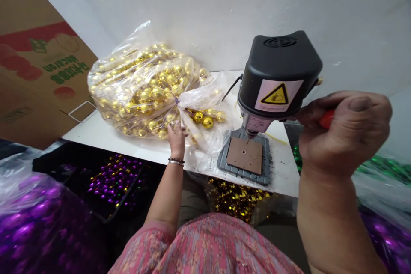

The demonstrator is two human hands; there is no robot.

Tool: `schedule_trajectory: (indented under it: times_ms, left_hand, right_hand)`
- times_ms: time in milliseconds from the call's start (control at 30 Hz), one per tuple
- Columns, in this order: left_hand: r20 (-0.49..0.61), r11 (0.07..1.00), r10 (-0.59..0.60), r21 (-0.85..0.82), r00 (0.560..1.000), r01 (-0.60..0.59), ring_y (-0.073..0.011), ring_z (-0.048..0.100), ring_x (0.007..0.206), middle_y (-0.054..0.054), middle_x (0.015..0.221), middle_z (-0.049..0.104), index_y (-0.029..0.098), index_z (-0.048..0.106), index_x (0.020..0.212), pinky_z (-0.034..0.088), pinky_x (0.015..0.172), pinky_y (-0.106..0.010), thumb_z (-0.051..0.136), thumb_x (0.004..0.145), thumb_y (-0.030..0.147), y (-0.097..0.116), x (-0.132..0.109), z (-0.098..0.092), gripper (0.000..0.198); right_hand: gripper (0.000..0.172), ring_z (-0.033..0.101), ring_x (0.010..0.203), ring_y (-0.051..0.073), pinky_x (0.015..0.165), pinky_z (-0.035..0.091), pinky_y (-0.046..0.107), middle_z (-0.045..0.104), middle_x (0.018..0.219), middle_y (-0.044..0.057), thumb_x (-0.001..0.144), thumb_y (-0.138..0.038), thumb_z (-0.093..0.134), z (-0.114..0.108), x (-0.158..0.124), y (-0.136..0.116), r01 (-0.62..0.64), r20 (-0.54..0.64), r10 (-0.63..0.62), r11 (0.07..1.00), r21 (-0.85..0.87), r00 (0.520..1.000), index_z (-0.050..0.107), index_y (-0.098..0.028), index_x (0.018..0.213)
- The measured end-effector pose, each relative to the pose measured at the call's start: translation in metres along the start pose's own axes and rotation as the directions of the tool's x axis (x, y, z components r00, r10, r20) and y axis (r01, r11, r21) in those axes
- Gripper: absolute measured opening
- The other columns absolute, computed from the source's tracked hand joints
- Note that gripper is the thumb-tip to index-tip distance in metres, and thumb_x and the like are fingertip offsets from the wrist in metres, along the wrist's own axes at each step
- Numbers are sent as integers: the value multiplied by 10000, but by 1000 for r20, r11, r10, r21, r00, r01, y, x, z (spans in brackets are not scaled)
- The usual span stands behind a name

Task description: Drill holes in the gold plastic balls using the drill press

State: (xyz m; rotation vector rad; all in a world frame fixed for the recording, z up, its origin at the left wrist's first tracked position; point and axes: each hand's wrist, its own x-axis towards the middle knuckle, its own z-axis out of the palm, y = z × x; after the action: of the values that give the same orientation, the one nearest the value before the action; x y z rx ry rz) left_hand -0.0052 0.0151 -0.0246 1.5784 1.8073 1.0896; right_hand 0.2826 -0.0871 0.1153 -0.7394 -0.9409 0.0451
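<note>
My left hand (176, 136) reaches into the mouth of a clear plastic bag (141, 87) full of shiny gold balls, fingers curled among the loose balls (205, 119) near its opening. What the fingers hold is hidden. My right hand (345, 130) is wrapped round the red-orange lever handle (326, 119) of a small black bench drill press (278, 75). The drill's bit hangs over a brown board (245, 155) on the grey base.
The white table (282, 175) bears the bag and drill. A cardboard box (35, 66) leans at the left. Purple balls (115, 177) lie in a dark tray below, more purple ones in a bag (28, 222), gold ones (237, 199) under the table, green ones (382, 167) at right.
</note>
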Motion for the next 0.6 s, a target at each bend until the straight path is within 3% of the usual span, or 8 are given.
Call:
schedule_trajectory:
  times_ms: [67,100,200,300,400,500,600]
  left_hand:
    - [-126,990,-102,-113,987,87,-218,741,844,-158,1065,746,128,324,1549,593,779,-365,280,1040,415,13,-4,-2,586]
    - [-173,992,-95,-98,980,79,-217,736,865,-138,1032,750,133,375,1528,587,812,-364,310,1033,404,20,-6,-1,568]
    - [-189,993,104,79,977,-90,-243,680,1119,-149,1160,730,139,535,1429,516,1013,-380,406,993,273,40,-8,9,474]
    - [56,918,285,272,957,-289,-247,613,1257,-155,1320,673,164,634,1335,457,1092,-368,414,971,166,52,-4,22,425]
    - [329,767,207,530,921,-362,-289,634,1224,-154,1256,705,182,678,1277,461,1065,-430,424,948,114,54,-4,25,421]
    - [327,607,61,738,943,-295,-331,668,1144,-169,1182,724,179,665,1291,472,1011,-489,405,947,119,48,-12,14,436]
    - [319,544,40,788,947,-288,-339,675,1123,-184,1207,704,165,656,1287,500,957,-464,379,985,215,40,-19,-3,413]
  right_hand:
    - [389,486,440,48,412,348,244,543,551,-60,883,-541,586,0,-1,0,1,1,-1,1000,6,1000,548,-175,758]
    - [390,486,436,49,411,346,243,541,546,-60,882,-542,587,0,-1,0,6,0,-6,1000,8,1000,549,-174,756]
    - [403,492,435,54,415,348,245,533,538,-61,882,-551,581,-2,-1,-1,10,8,-10,1000,-5,1000,544,-172,752]
    - [411,511,459,50,442,378,247,530,549,-63,894,-558,563,-4,-2,-2,0,34,1,999,-41,999,551,-169,761]
    - [423,537,482,44,458,380,240,544,569,-59,901,-559,554,-6,-4,-3,-4,41,7,998,-66,999,553,-161,760]
    - [417,537,497,38,470,360,230,539,571,-61,902,-552,557,-6,-5,-2,12,36,-10,998,-57,999,554,-160,760]
    - [388,527,502,30,490,350,231,521,570,-67,918,-524,546,-5,-6,1,44,27,-43,998,-50,999,553,-168,764]
